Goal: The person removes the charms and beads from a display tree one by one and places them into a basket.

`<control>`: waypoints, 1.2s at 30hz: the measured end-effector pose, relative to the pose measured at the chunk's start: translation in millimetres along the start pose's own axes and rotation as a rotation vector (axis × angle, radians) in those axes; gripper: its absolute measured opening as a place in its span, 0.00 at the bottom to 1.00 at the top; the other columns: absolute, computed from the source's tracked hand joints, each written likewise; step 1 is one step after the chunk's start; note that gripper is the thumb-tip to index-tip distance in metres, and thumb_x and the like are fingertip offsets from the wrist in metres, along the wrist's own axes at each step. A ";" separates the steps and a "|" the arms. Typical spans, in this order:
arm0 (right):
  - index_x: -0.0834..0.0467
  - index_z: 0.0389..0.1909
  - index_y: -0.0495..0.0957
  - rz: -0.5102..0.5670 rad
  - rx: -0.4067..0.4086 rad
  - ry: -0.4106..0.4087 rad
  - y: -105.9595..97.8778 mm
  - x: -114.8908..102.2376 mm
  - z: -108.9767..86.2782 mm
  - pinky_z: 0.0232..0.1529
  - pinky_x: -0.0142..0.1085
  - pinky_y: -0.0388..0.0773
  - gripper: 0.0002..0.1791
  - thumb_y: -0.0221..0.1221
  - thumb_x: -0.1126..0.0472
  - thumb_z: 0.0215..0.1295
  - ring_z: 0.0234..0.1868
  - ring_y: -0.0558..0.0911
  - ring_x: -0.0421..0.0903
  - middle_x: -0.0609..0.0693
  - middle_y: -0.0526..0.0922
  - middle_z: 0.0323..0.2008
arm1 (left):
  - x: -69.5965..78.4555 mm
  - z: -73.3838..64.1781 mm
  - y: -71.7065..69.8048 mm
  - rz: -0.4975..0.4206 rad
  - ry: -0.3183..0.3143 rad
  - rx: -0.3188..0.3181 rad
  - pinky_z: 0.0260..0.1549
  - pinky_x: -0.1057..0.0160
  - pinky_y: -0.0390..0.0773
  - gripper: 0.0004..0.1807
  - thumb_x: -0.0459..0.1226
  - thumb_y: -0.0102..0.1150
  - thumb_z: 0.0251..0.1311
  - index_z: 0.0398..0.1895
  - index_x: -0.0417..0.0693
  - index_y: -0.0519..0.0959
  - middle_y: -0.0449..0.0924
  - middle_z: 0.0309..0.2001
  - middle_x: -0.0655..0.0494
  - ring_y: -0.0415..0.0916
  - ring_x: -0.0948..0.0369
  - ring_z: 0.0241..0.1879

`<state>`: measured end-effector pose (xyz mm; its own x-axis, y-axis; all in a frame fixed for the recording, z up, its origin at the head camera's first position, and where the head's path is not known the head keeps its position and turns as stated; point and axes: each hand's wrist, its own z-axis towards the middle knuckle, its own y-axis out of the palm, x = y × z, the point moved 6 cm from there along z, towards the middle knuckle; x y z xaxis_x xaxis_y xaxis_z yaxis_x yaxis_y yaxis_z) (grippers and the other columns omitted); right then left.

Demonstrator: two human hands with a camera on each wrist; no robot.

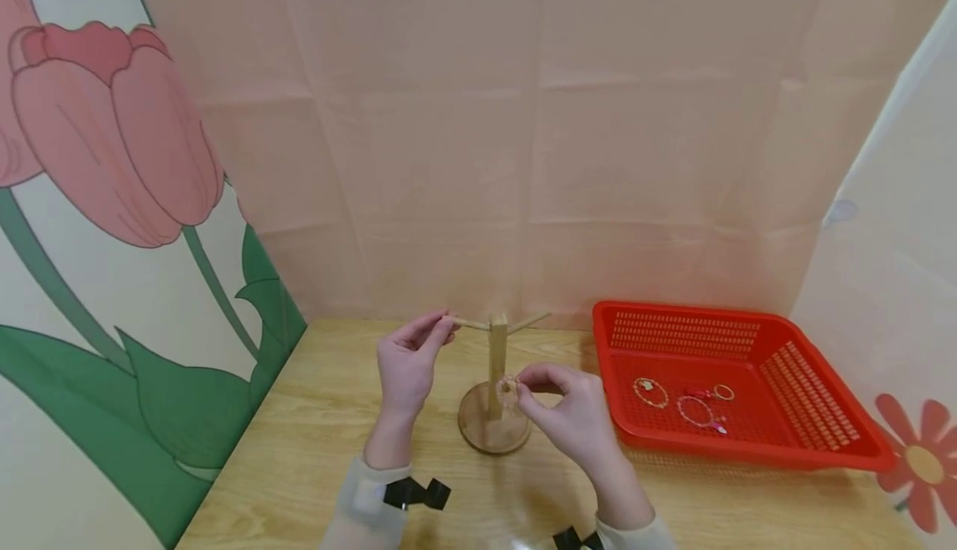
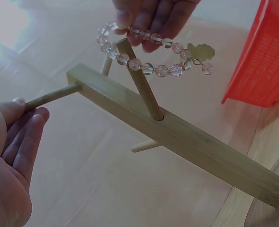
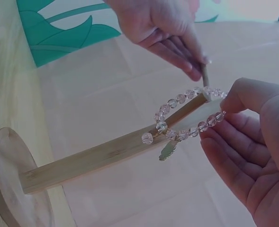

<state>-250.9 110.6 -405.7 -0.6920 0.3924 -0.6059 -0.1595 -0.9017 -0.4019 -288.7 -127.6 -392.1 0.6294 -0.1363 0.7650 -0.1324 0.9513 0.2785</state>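
Note:
A wooden stand with a square post (image 1: 497, 359) rises from a round base (image 1: 478, 429), with several thin pegs sticking out near its top. My left hand (image 1: 406, 367) pinches the end of the left peg (image 2: 54, 96) between thumb and fingers. In my right hand (image 1: 576, 413), thumb and forefinger pinch a bracelet (image 2: 161, 71) of clear and pale pink beads. Its loop encircles the tip of the peg facing me (image 2: 146, 92). A leaf-shaped charm (image 3: 167, 150) and a single bead (image 3: 147, 138) dangle from the bracelet on the side away from my right fingers.
To the right of the stand sits a red plastic basket (image 1: 755, 450) with slotted walls. Inside lie a gold-toned bracelet (image 1: 650, 393), a pale beaded bracelet with a pink charm (image 1: 695, 411) and a small ring-shaped piece (image 1: 723, 392). A pinkish cloth (image 1: 449, 159) hangs behind the wooden table (image 1: 277, 483).

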 end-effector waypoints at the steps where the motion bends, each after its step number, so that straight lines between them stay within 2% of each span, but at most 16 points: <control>1: 0.52 0.35 0.89 0.001 0.002 -0.009 -0.5 -1.3 0.2 0.38 0.29 0.89 0.13 0.74 0.74 0.56 0.33 0.89 0.38 0.42 0.91 0.33 | -0.1 0.1 0.0 -0.005 -0.004 0.001 0.38 0.60 0.92 0.08 0.24 0.71 0.65 0.45 0.24 0.87 0.91 0.39 0.38 0.91 0.60 0.36; 8: 0.50 0.35 0.89 0.016 0.029 -0.083 -6.6 -10.2 0.9 0.37 0.32 0.90 0.16 0.75 0.75 0.53 0.33 0.89 0.38 0.40 0.91 0.33 | -0.7 -0.3 -0.1 -0.027 -0.013 0.002 0.37 0.61 0.92 0.09 0.23 0.71 0.65 0.45 0.23 0.87 0.90 0.38 0.37 0.91 0.61 0.35; 15: 0.51 0.36 0.90 0.018 0.013 -0.084 -9.7 -13.5 1.2 0.37 0.35 0.90 0.15 0.75 0.74 0.55 0.34 0.89 0.38 0.41 0.91 0.34 | -0.4 -1.0 -0.4 -0.043 -0.001 -0.007 0.37 0.61 0.92 0.09 0.23 0.70 0.66 0.45 0.23 0.86 0.89 0.38 0.33 0.91 0.59 0.35; 19: 0.51 0.36 0.90 0.015 0.026 -0.100 -12.8 -14.8 1.6 0.36 0.35 0.90 0.15 0.75 0.74 0.54 0.33 0.90 0.40 0.43 0.91 0.34 | -0.4 -1.0 0.1 -0.054 0.002 -0.019 0.37 0.61 0.92 0.08 0.23 0.70 0.66 0.45 0.23 0.86 0.90 0.38 0.35 0.91 0.60 0.36; 22: 0.51 0.36 0.90 0.001 0.044 -0.119 -15.3 -15.8 2.0 0.37 0.32 0.89 0.16 0.75 0.75 0.53 0.33 0.89 0.41 0.44 0.91 0.34 | -1.6 -0.6 0.2 -0.062 -0.008 -0.021 0.38 0.60 0.92 0.10 0.23 0.70 0.66 0.46 0.21 0.85 0.90 0.38 0.37 0.91 0.59 0.36; 28: 0.53 0.37 0.89 0.006 0.071 -0.062 -20.6 -10.5 3.3 0.41 0.26 0.87 0.14 0.74 0.75 0.56 0.35 0.89 0.40 0.45 0.91 0.35 | -3.4 0.2 0.6 -0.079 -0.027 -0.018 0.38 0.61 0.92 0.14 0.22 0.68 0.67 0.48 0.13 0.80 0.91 0.38 0.42 0.91 0.60 0.37; 32: 0.55 0.36 0.89 -0.006 0.090 -0.035 -25.1 -7.0 4.1 0.41 0.25 0.87 0.12 0.72 0.75 0.57 0.35 0.89 0.40 0.47 0.91 0.35 | -4.4 0.7 0.9 -0.077 -0.032 -0.015 0.38 0.60 0.92 0.14 0.22 0.68 0.67 0.48 0.12 0.80 0.91 0.38 0.39 0.91 0.60 0.36; 36: 0.56 0.35 0.89 -0.024 0.111 -0.028 -30.2 -3.1 4.6 0.40 0.24 0.86 0.10 0.72 0.73 0.57 0.34 0.89 0.40 0.45 0.91 0.33 | -4.7 0.9 1.3 -0.085 -0.037 -0.016 0.38 0.60 0.92 0.14 0.22 0.68 0.67 0.48 0.13 0.80 0.91 0.39 0.38 0.91 0.59 0.37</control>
<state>-247.2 135.8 -388.5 -0.7062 0.4100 -0.5772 -0.2516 -0.9074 -0.3367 -292.5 -126.0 -394.8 0.6090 -0.2269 0.7600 -0.0672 0.9400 0.3344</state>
